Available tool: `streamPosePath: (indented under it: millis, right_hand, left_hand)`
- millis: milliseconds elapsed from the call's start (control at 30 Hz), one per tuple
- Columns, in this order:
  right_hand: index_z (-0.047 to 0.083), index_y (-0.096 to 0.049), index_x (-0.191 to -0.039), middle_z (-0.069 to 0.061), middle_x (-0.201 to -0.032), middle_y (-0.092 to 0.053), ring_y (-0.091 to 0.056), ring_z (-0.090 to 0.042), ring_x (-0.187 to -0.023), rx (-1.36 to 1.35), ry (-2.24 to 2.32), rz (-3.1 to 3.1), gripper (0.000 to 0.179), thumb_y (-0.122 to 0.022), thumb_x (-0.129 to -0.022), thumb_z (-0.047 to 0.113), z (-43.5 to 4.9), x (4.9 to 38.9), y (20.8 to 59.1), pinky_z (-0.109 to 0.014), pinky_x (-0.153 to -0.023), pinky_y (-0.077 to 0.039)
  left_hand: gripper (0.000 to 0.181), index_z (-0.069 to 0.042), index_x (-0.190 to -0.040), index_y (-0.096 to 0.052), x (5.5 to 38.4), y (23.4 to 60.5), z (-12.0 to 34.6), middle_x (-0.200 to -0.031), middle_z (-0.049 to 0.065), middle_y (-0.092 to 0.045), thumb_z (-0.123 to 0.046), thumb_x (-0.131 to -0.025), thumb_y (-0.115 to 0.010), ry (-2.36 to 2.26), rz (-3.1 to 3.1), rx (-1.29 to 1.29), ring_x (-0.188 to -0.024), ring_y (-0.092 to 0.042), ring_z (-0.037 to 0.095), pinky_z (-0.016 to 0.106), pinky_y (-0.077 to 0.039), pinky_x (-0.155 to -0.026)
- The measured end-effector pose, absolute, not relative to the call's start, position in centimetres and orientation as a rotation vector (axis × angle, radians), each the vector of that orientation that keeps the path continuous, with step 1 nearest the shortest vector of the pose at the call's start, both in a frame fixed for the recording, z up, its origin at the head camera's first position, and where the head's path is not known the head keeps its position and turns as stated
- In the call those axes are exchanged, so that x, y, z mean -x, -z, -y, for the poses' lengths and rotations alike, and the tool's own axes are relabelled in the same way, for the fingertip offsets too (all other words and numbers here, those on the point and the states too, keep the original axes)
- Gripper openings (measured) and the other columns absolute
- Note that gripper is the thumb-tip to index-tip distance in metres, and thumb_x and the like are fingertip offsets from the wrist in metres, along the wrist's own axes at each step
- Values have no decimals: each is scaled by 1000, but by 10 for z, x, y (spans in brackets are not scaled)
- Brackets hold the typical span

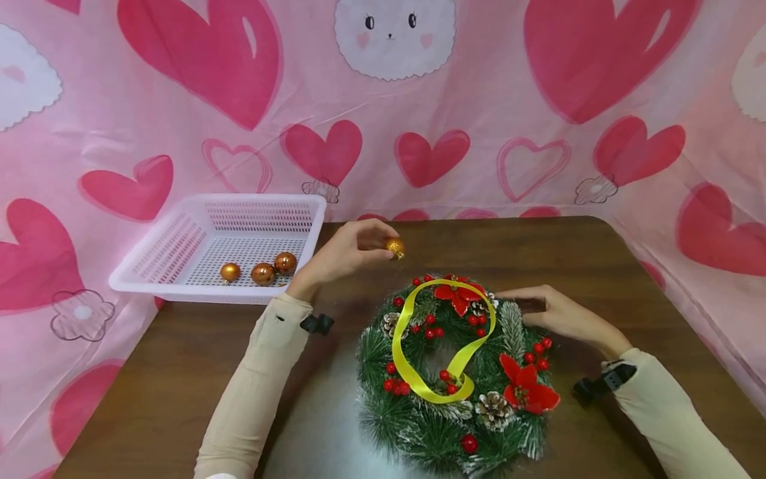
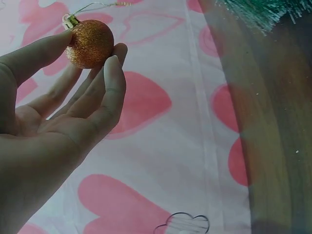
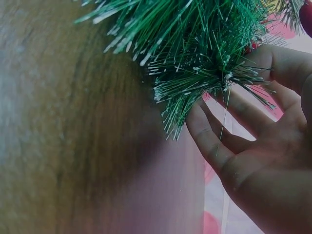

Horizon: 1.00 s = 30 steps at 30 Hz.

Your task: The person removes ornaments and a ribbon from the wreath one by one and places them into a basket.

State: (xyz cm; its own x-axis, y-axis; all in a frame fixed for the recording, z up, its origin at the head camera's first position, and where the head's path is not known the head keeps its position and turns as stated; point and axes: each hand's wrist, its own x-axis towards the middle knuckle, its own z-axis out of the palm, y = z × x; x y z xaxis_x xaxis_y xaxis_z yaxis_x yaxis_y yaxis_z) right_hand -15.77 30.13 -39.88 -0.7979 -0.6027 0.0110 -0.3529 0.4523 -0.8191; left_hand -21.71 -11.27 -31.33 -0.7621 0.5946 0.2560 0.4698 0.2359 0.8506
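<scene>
Between thumb and fingertips my left hand (image 1: 350,251) pinches a small glittery gold Christmas bauble (image 1: 395,248), held above the table beyond the wreath. A gold cap and a thin wire loop show on the bauble (image 2: 90,45) in the left wrist view. My right hand (image 1: 568,317) grips the far right edge of a green Christmas wreath (image 1: 383,419), thumb on one side and fingers on the other; needles partly cover the fingertips. Red berries, pine cones (image 1: 494,410) and red poinsettias (image 1: 526,387) decorate the wreath. A yellow ribbon (image 1: 402,346) lies looped over it.
A white plastic basket (image 1: 137,283) stands at the table's far left, with several gold and bronze baubles (image 1: 263,273) inside. The wooden table (image 1: 197,372) ends at a pink heart-patterned cloth (image 1: 371,106) behind it.
</scene>
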Motion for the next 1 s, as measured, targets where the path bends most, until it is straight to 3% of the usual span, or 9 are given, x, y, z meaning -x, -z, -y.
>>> streamPosePath:
  millis: [133, 233, 367, 467, 667, 900, 1000]
  right_hand:
    - [3, -57, -139, 0, -83, -55, -44, -10, -56, 816, 1265, -2452, 50, -57, -91, -8, -301, 160, 394, -30, -56, -46]
    - [3, -58, -138, -4, -97, -63, -50, -9, -66, 815, 1251, -2513, 48, -58, -91, -6, -298, 159, 392, -27, -61, -47]
    - [6, -59, -138, -12, -127, -64, -62, -6, -98, 828, 1221, -2601, 44, -61, -94, 0, -294, 154, 391, -23, -78, -53]
    - [11, -58, -140, -12, -133, -63, -61, -9, -113, 831, 1188, -2663, 44, -63, -97, 6, -291, 151, 390, -26, -88, -54]
    - [16, -56, -142, -12, -137, -59, -58, -7, -116, 796, 1205, -2754, 49, -61, -95, 1, -296, 142, 394, -20, -91, -50]
    - [2, -48, -145, -24, -138, -54, -59, 1, -114, 828, 1419, -2660, 48, -58, -98, 0, -303, 129, 404, -15, -87, -51]
    - [5, -50, -144, -17, -137, -57, -59, 2, -113, 765, 1433, -2651, 45, -58, -100, 6, -305, 126, 406, -15, -86, -51]
  left_hand:
    - [31, -4, -120, -65, 212, 305, 113, -111, 9, -68, -10, -90, -74, -1609, -2414, -983, -106, -68, 20, 34, -56, -91]
    - [32, -4, -120, -65, 208, 301, 115, -111, 9, -69, -9, -90, -74, -1633, -2457, -947, -105, -68, 19, 33, -56, -90]
    - [31, -3, -119, -65, 202, 299, 119, -112, 9, -70, -9, -90, -73, -1673, -2495, -916, -104, -69, 20, 33, -56, -89]
    - [30, -3, -119, -65, 196, 298, 125, -112, 10, -70, -8, -90, -73, -1716, -2527, -883, -104, -69, 21, 32, -56, -88]
    - [34, -2, -122, -64, 184, 297, 137, -115, 13, -68, -6, -90, -73, -1759, -2591, -818, -107, -68, 25, 31, -56, -87]
    - [32, -5, -120, -65, 177, 301, 151, -114, 9, -67, -9, -89, -75, -1735, -2641, -800, -106, -68, 20, 28, -57, -84]
    - [32, -5, -119, -65, 172, 301, 157, -115, 9, -67, -9, -89, -75, -1734, -2656, -782, -106, -68, 20, 28, -58, -83]
